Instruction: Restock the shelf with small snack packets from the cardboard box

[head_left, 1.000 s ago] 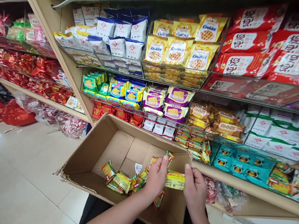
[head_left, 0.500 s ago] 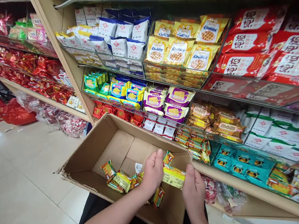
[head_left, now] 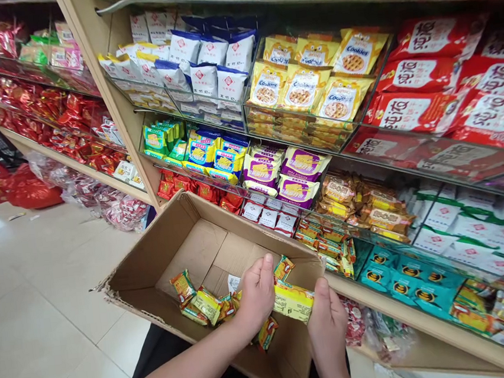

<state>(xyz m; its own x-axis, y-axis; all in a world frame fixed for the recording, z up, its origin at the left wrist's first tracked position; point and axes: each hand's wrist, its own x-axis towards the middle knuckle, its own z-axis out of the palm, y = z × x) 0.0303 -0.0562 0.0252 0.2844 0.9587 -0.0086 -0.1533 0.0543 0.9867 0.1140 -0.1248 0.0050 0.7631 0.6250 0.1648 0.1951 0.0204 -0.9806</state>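
Observation:
A yellow snack packet point(head_left: 293, 301) with printed text is stretched between my two hands over the cardboard box point(head_left: 167, 233). My left hand point(head_left: 258, 292) grips its left end, thumb on top and fingers curled. Its right end is pinched in my right hand point(head_left: 327, 318), near the box's right wall. Inside the box lie several more small packets, among them an orange and green packet point(head_left: 182, 288) and a yellow packet point(head_left: 208, 305). My left forearm covers part of them. The box rests tilted on my lap.
Ahead stand shelves with clear bins of cookie packets point(head_left: 304, 86), red packets point(head_left: 419, 72) and teal packets point(head_left: 389, 274). Further left, a shelf holds red-wrapped sweets point(head_left: 70, 111). A red bag point(head_left: 31, 186) lies on the tiled floor point(head_left: 35, 305).
The held packet has shifted and turned very slightly between my hands. The view has moved a little; both hands keep their grip.

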